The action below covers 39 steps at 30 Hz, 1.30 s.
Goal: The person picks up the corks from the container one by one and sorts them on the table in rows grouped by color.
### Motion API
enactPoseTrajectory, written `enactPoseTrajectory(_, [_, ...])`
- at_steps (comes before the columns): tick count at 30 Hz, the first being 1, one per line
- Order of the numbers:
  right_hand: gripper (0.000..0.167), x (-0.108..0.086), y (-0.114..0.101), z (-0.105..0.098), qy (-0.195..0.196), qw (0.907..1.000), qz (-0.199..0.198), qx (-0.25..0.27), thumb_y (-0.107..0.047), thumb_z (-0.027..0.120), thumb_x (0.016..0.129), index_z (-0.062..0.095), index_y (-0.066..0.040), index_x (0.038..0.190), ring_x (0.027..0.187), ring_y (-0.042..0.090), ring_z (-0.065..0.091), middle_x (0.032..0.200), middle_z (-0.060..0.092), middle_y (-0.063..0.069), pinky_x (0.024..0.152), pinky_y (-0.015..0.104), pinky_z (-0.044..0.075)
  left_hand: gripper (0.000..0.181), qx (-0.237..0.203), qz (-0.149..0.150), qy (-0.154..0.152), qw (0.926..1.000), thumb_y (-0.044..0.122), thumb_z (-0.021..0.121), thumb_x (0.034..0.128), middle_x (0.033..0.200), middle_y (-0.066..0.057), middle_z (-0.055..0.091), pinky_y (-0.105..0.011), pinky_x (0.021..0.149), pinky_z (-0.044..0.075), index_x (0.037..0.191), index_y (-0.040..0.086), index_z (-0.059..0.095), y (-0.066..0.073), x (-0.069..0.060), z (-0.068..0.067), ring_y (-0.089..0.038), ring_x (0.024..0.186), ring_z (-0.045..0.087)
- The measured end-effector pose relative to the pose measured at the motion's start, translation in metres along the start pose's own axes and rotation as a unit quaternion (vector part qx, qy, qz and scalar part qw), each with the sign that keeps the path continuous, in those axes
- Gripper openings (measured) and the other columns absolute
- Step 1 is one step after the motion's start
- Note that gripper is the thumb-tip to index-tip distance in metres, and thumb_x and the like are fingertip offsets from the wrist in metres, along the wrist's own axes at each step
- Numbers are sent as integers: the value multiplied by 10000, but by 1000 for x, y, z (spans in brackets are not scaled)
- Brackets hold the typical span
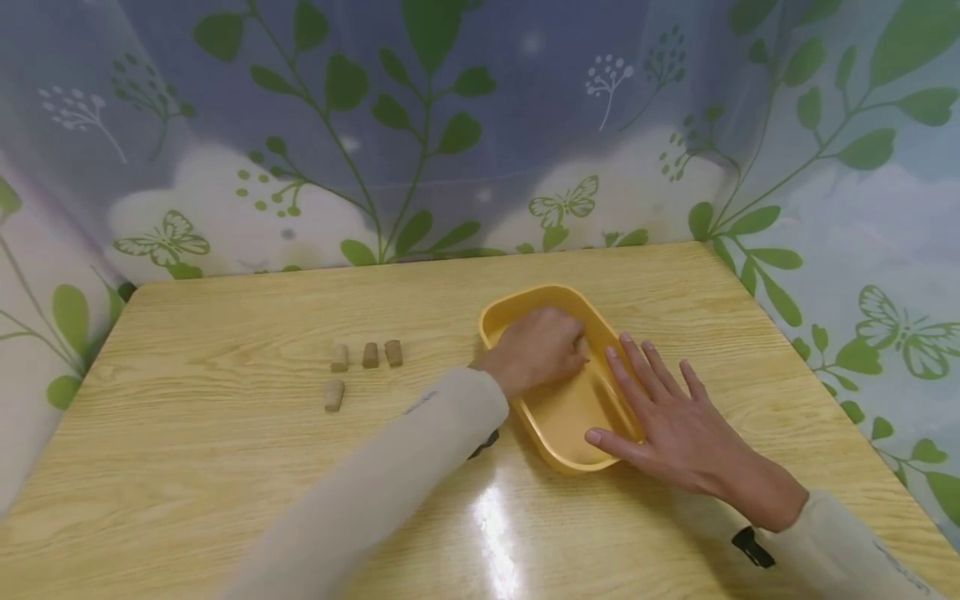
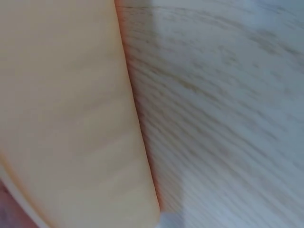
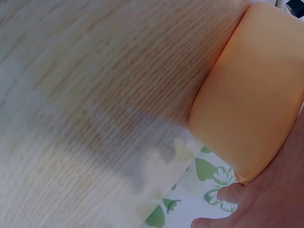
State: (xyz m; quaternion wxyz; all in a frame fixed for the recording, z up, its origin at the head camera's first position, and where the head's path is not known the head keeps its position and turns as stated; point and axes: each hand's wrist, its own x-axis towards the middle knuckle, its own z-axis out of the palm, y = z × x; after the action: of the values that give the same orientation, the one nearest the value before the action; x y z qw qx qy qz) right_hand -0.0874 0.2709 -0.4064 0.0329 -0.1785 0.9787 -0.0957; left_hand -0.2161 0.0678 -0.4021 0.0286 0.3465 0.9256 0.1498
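Note:
A yellow-orange tray stands on the table. My left hand reaches over its left rim, fingers curled down inside; whatever may be under them is hidden. My right hand lies spread across the right rim, thumb over the tray's inside. The left wrist view shows the tray's outer wall; the right wrist view shows its outer wall beside my right hand. Left of the tray, a pale cork-like piece and two browner ones form a row, with another pale piece below.
The wooden table extends around the tray, with a bright reflection near the front. Its back and right edges meet a wall covering printed with leaves and butterflies.

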Motion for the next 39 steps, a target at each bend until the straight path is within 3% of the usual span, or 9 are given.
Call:
enactPoseTrajectory(5, [1029,0,0,1,-12,10000,4,19,-699,570,1038,99,-151,1770,1686,471,114,1851,16,101,1250,828,137,92,-370,4,-94,9993,241,750,1049,1081,54,762,-265,972,566,1082,161,783,-7,-8,-9,-109,1044,679])
enactPoseTrajectory(15, [1027,0,1,0,6,10000,-14,55,-686,576,1041,88,-153,1771,1682,488,104,1853,-4,90,1252,827,133,143,-494,-5,92,9987,256,753,1056,1181,4,807,-294,932,617,1139,149,797,-27,-26,-33,-140,1071,731])
enactPoseTrajectory(21, [1027,-1,1,-1,-25,10000,0,90,-685,578,1042,84,-158,1771,1682,490,101,1853,0,98,1247,831,132,173,-558,16,159,9983,313,782,1037,1105,-5,790,-345,916,597,1113,160,807,-38,-36,-45,-173,1019,695])
enactPoseTrajectory(25, [1041,0,3,1,-32,10000,-26,85,-687,584,1037,69,-158,1771,1678,498,108,1852,-1,116,1235,840,142,292,-531,-14,224,9983,439,803,1006,1181,-19,793,-388,1018,583,1111,166,804,-46,-42,-51,-209,1125,702])
enactPoseTrajectory(29, [1053,0,5,3,-32,9999,-55,83,-690,588,1033,58,-157,1771,1679,495,106,1852,-35,103,1223,847,144,320,-470,-99,284,9984,395,793,1022,1295,-31,780,-394,1124,557,1209,136,798,-53,-48,-56,-227,1248,702])
enactPoseTrajectory(34, [1046,0,4,2,-32,9999,-39,92,-688,588,1034,66,-162,1772,1684,483,96,1852,-48,83,1232,841,137,323,-382,-112,286,9988,323,769,1046,1320,-58,771,-410,1131,557,1281,103,778,-59,-55,-61,-247,1261,699])
enactPoseTrajectory(39, [1039,1,4,4,-8,9999,-60,82,-686,588,1036,71,-166,1772,1685,481,97,1853,-33,87,1233,841,142,291,-380,-73,417,9984,323,777,1040,1288,-68,779,-425,1105,569,1238,110,788,-65,-64,-66,-265,1239,710])
